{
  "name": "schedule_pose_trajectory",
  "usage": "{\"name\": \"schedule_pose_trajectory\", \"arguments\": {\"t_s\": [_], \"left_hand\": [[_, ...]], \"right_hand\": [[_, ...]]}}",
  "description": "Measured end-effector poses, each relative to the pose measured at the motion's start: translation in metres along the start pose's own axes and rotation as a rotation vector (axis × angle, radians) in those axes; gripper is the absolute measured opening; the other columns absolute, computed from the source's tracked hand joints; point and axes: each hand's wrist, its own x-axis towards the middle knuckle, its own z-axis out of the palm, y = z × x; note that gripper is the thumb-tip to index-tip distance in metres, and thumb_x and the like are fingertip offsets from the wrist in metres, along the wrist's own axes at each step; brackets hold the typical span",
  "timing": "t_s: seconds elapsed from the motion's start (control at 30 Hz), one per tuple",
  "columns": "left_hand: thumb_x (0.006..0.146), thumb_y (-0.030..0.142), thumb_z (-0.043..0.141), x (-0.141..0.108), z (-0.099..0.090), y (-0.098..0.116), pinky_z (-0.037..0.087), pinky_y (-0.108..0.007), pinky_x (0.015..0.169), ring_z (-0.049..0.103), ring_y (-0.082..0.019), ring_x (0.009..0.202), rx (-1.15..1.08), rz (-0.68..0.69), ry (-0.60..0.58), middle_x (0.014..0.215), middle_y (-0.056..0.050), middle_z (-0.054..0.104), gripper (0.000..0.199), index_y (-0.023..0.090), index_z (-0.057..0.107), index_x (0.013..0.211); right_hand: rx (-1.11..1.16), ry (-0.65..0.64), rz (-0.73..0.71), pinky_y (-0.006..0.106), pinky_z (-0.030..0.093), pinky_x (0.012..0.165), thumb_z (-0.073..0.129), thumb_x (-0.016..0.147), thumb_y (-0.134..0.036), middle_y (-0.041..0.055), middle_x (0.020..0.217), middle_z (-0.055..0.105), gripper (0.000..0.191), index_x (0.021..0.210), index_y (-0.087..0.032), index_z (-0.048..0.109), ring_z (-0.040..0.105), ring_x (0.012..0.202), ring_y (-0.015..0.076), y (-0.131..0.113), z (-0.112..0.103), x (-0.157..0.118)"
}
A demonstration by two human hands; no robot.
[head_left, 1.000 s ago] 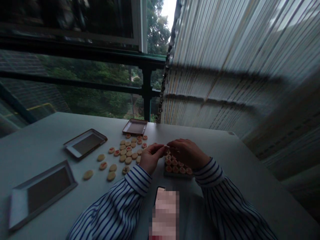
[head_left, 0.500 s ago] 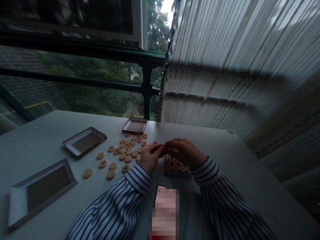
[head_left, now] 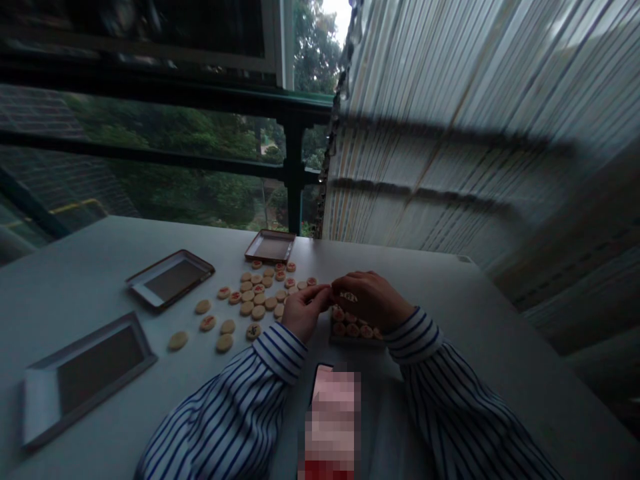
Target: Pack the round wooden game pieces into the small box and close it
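My left hand (head_left: 303, 312) has thumb and fingers pinched together, and its tips meet those of my right hand (head_left: 371, 300). What the fingertips hold, if anything, is hidden. My right hand is curled above an open box (head_left: 356, 341) with rows of round Chinese chess pieces (head_left: 353, 330) bearing red characters. Part of the box is covered by that hand. One piece (head_left: 349, 296) shows at the gap by my right fingers; I cannot tell whether it is held. Left of my left hand lie many loose chess pieces (head_left: 259, 299), some face down, some with red characters.
Three shallow trays stand on the white table (head_left: 200, 407): a large one (head_left: 150, 353) at left, a brown-rimmed one (head_left: 160, 308) behind it, and a small one (head_left: 270, 261) at the back. A phone (head_left: 324, 387) lies between my forearms. Railing and curtain border the far side.
The view has shifted slightly. Both hands stay nearly in place, fingertips still together, and the piece by my right fingers shows more plainly.
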Motion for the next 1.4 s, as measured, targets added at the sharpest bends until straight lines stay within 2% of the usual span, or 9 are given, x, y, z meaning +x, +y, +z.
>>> {"name": "schedule_pose_trajectory", "arguments": {"t_s": [0.23,0.5,0.6,0.83,1.1,1.4], "left_hand": [[0.061,0.032,0.065,0.001,-0.004,-0.007,0.049,-0.027,0.062,0.062,-0.015,0.068,0.159,0.045,0.084,0.072,-0.006,0.067,0.032,0.012,0.066,0.086],[0.069,0.022,0.054,-0.007,-0.006,-0.012,0.045,-0.032,0.082,0.061,-0.019,0.087,0.483,0.177,0.008,0.09,-0.008,0.068,0.024,0.015,0.066,0.09],[0.072,0.02,0.051,-0.012,-0.003,-0.011,0.046,-0.031,0.082,0.061,-0.019,0.088,0.533,0.194,-0.061,0.092,-0.007,0.067,0.026,0.016,0.064,0.094],[0.073,0.015,0.046,-0.012,-0.005,-0.019,0.045,-0.031,0.082,0.059,-0.018,0.089,0.642,0.245,-0.093,0.094,-0.005,0.066,0.031,0.018,0.063,0.099],[0.074,0.014,0.042,-0.013,-0.005,-0.018,0.044,-0.031,0.084,0.058,-0.019,0.092,0.689,0.249,-0.106,0.097,-0.007,0.065,0.034,0.016,0.061,0.102],[0.073,0.015,0.044,-0.011,-0.007,-0.023,0.044,-0.03,0.085,0.058,-0.018,0.093,0.62,0.244,-0.115,0.098,-0.005,0.065,0.034,0.018,0.061,0.102]], "right_hand": [[-0.049,-0.018,0.03,0.025,0.036,0.07,0.044,0.083,-0.034,0.0059,0.084,0.064,0.024,0.094,-0.02,0.061,0.058,0.079,0.0149,0.004,0.0,0.0],[-0.053,-0.028,0.052,0.025,0.036,0.071,0.045,0.082,-0.034,0.0048,0.085,0.065,0.023,0.092,-0.021,0.061,0.058,0.08,0.0149,0.011,0.003,-0.001],[-0.051,-0.05,0.068,0.025,0.036,0.071,0.046,0.081,-0.033,0.0047,0.087,0.064,0.023,0.094,-0.021,0.06,0.058,0.081,0.0149,0.012,0.001,-0.001],[-0.071,-0.087,0.072,0.025,0.036,0.071,0.044,0.082,-0.032,0.0044,0.087,0.065,0.023,0.095,-0.021,0.06,0.058,0.08,0.015,0.014,0.002,-0.001],[-0.114,-0.117,0.098,0.026,0.036,0.069,0.042,0.083,-0.036,0.0053,0.086,0.066,0.026,0.095,-0.021,0.061,0.059,0.08,0.0168,0.014,0.004,-0.001],[-0.151,-0.141,0.103,0.027,0.036,0.067,0.037,0.084,-0.039,0.0049,0.085,0.066,0.03,0.091,-0.023,0.061,0.059,0.079,0.0174,0.015,0.01,-0.001]]}}
